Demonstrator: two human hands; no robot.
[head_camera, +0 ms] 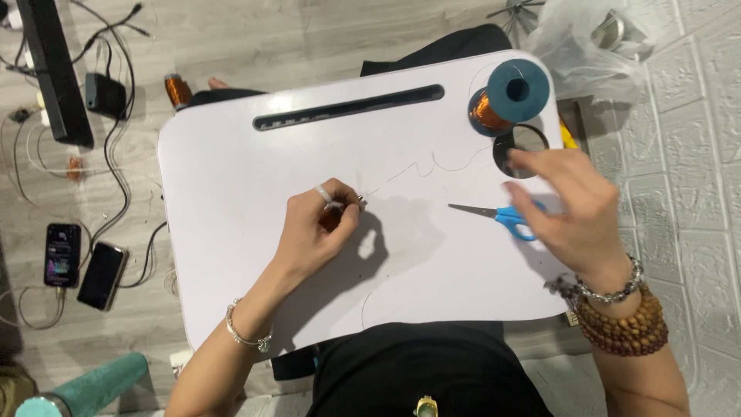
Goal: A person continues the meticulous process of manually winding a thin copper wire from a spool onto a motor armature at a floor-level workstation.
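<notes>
A small copper coil (332, 218) was pinched tight in the fingers of the left hand (320, 232) near the middle of the white lap table (231, 232), while the right hand (575, 212) was spread loosely over the blue-handled scissors (502, 216), and whether they were touched could not be told. The thin wire (421, 168) was stretched from the coil up to the blue spool (509, 96) at the far corner. The wire could be snapped or tangled if it was pulled too hard, and it was hard to see because it was so thin, and part of the coil was hidden by the fingers.
</notes>
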